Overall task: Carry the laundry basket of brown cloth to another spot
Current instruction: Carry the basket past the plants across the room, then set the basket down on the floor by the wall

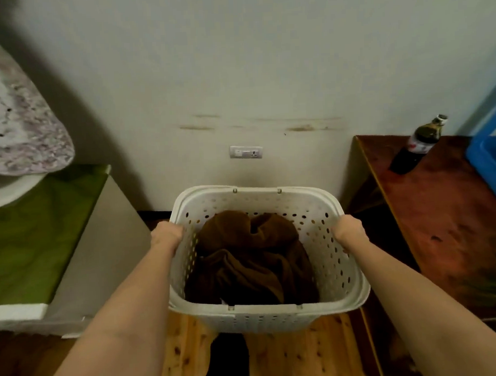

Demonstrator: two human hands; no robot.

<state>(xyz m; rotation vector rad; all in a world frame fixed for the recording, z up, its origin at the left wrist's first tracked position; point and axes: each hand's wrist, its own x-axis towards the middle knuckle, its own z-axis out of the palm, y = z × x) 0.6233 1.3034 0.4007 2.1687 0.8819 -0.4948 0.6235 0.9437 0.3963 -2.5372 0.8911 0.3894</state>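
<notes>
A white perforated laundry basket (273, 316) hangs in front of me, close to the wall. Crumpled brown cloth (252, 260) fills its bottom. My left hand (167, 234) grips the basket's left rim, fingers curled over the edge and out of sight. On the opposite rim, my right hand (350, 231) holds on the same way. Both forearms stretch forward from the lower corners of the view.
A unit with a green top (37, 231) stands at the left, a patterned cloth (19, 122) above it. At the right is a reddish wooden table (445, 226) with a dark bottle (419, 145) and a blue tub (490, 162). A wall socket (246, 152) sits ahead. Wooden floor (300, 357) lies below.
</notes>
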